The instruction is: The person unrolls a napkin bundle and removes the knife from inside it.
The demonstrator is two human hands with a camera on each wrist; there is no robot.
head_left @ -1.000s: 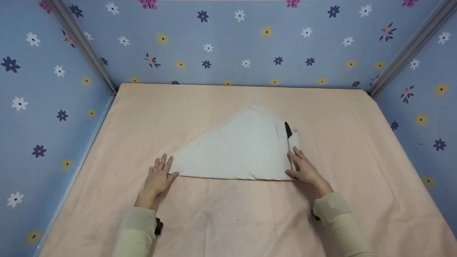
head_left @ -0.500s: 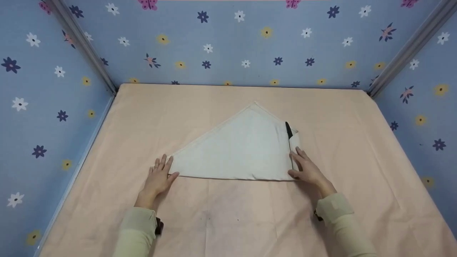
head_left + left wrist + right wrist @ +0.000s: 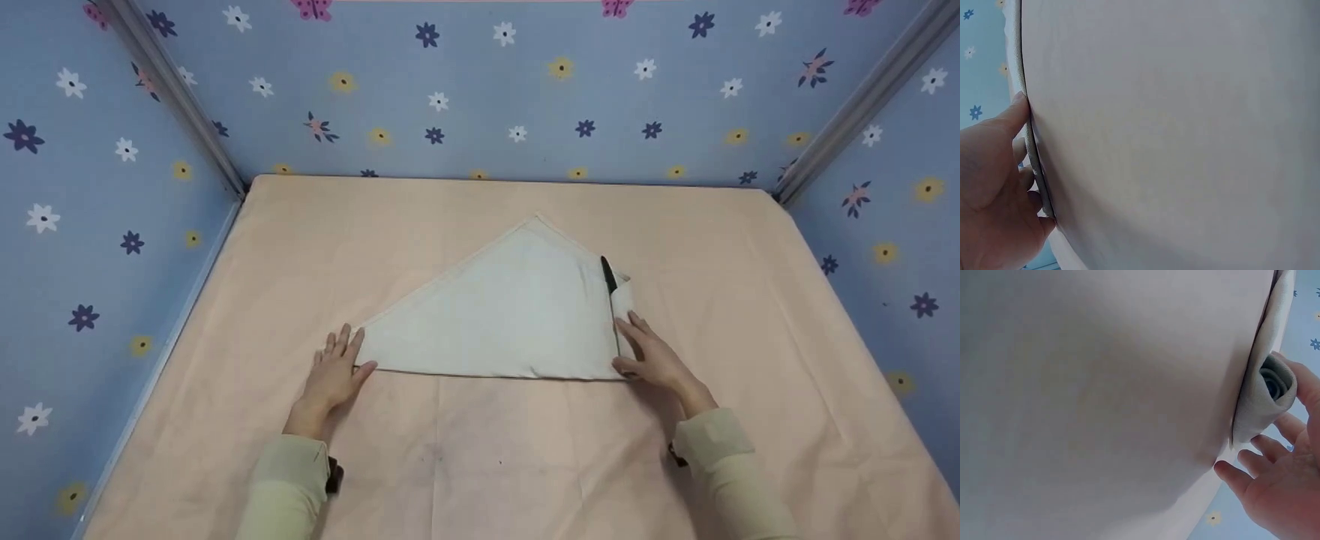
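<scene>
A pale cloth napkin (image 3: 480,315), folded to a point at the far side, lies on the covered table. Its right end is a narrow roll (image 3: 622,304), from which a slender black thing with a tapered tip (image 3: 608,274) sticks out. My left hand (image 3: 334,376) rests with spread fingers on the napkin's left corner. Over the near part of the roll lies my right hand (image 3: 658,364), thumb and fingertips at the roll's left edge. In the right wrist view, the wound end of the roll (image 3: 1261,396) shows several layers beside the thumb and extended fingers.
A peach cloth (image 3: 465,465) covers the table, with creases at the near right. Blue flowered panels (image 3: 480,90) enclose its back and sides, joined by grey corner posts (image 3: 176,97). Dark straps show at both sleeve cuffs (image 3: 289,457).
My right hand has shifted slightly to the right, and the roll and the black tip have moved right with it. My left hand stays in place on the corner.
</scene>
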